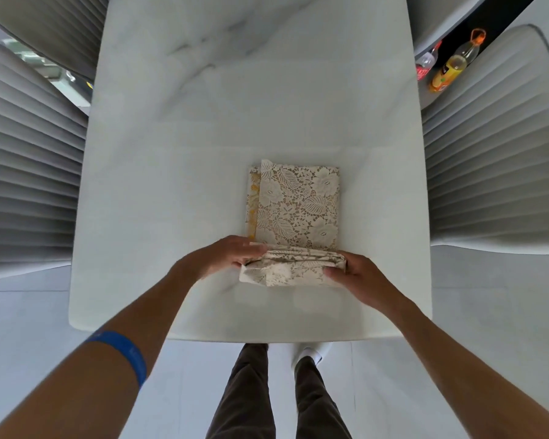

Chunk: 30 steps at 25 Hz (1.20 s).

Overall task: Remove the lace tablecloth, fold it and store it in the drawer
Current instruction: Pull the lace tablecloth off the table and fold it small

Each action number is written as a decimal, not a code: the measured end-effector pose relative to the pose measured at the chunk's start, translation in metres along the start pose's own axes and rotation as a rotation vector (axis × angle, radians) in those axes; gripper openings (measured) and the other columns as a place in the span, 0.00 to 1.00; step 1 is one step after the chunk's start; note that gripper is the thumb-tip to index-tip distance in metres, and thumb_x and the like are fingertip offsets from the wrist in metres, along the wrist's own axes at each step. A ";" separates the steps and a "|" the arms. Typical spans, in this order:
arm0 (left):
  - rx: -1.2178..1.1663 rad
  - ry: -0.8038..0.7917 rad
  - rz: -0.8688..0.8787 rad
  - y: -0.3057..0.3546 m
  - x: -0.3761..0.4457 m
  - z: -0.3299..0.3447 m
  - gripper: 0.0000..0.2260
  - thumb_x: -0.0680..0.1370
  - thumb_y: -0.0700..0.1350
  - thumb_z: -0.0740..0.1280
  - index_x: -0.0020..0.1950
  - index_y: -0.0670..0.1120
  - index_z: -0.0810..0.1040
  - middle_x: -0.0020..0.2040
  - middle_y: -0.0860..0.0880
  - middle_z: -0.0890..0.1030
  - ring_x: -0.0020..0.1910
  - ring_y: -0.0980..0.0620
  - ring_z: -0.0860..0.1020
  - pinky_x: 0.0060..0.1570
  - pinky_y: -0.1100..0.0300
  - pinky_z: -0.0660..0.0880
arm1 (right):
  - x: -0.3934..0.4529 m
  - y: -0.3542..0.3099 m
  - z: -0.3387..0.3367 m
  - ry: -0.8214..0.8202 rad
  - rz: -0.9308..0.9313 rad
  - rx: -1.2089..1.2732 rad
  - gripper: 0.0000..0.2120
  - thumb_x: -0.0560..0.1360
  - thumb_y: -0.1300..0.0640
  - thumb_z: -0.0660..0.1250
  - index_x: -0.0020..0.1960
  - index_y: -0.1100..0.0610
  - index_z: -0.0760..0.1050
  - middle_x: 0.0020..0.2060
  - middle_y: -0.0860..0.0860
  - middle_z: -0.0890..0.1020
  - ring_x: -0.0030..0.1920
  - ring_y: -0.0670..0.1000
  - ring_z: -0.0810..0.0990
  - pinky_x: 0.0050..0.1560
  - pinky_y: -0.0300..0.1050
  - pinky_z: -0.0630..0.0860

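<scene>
The cream lace tablecloth lies folded into a narrow rectangle on the white marble table, near its front edge. A yellow patterned layer shows along its left side. The near end of the cloth is turned up into a thick fold. My left hand grips the left end of that fold, fingers curled over it. At the fold's right end, my right hand holds it with the thumb on top. No drawer is in view.
Grey ribbed chairs stand at the left and right of the table, with another at the back left. Bottles stand on the floor at the back right. My legs show below the table's front edge.
</scene>
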<state>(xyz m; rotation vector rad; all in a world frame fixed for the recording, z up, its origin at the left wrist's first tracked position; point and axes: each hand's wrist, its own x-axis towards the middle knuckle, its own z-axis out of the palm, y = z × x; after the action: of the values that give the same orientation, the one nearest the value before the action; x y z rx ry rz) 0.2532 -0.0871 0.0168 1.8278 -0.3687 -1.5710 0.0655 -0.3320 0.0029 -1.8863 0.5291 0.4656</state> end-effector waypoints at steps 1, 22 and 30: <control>-0.145 0.060 0.009 -0.010 -0.002 0.003 0.23 0.70 0.59 0.69 0.57 0.46 0.80 0.56 0.47 0.83 0.55 0.47 0.80 0.57 0.53 0.74 | 0.006 0.005 0.001 0.020 0.059 0.051 0.12 0.74 0.45 0.67 0.52 0.51 0.80 0.44 0.41 0.85 0.46 0.44 0.82 0.50 0.45 0.75; 0.339 0.937 -0.122 -0.004 0.025 0.050 0.16 0.82 0.57 0.56 0.48 0.46 0.74 0.46 0.46 0.77 0.46 0.43 0.80 0.47 0.50 0.77 | 0.021 0.000 0.078 0.377 -0.165 -0.816 0.26 0.81 0.44 0.49 0.77 0.49 0.62 0.77 0.52 0.62 0.76 0.58 0.62 0.72 0.62 0.59; 1.106 0.540 0.324 -0.007 0.022 0.051 0.22 0.81 0.55 0.57 0.76 0.56 0.62 0.80 0.48 0.56 0.79 0.45 0.53 0.75 0.40 0.54 | 0.018 -0.007 0.066 0.274 -0.130 -0.836 0.27 0.80 0.41 0.53 0.78 0.46 0.58 0.79 0.49 0.57 0.78 0.56 0.55 0.72 0.63 0.60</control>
<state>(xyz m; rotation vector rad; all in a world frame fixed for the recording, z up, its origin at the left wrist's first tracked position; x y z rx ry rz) 0.2080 -0.1120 -0.0059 2.6790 -1.3668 -0.5620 0.0799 -0.2703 -0.0246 -2.7966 0.4105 0.3672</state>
